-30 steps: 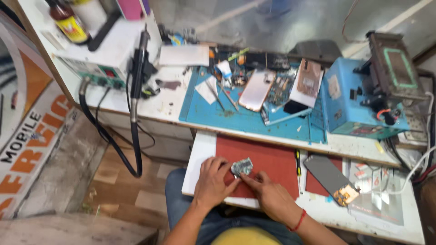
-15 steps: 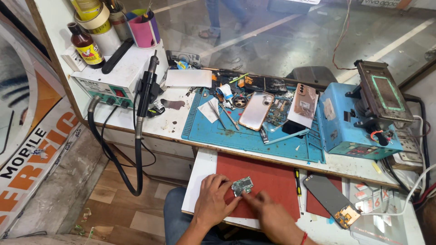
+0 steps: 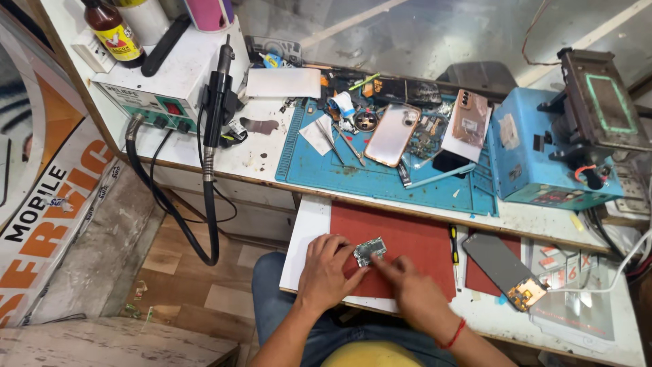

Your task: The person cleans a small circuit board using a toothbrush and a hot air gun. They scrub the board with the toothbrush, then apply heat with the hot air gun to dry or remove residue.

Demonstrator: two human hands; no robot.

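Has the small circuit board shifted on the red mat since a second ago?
No. The circuit board sits near the red mat's front-left part as before, between both hands; only the camera moved.

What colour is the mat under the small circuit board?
Red mat, seen in the head view, beneath the circuit board.

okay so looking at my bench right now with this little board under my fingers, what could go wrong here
1. Both bare hands, left hand and right hand, press on the small circuit board; it could flex or get smudged.
2. The board lies on the red mat near the pull-out shelf's front edge, so a slip might send it to the floor.
3. The dark phone screen lies loose beside your right hand; an elbow could knock it.
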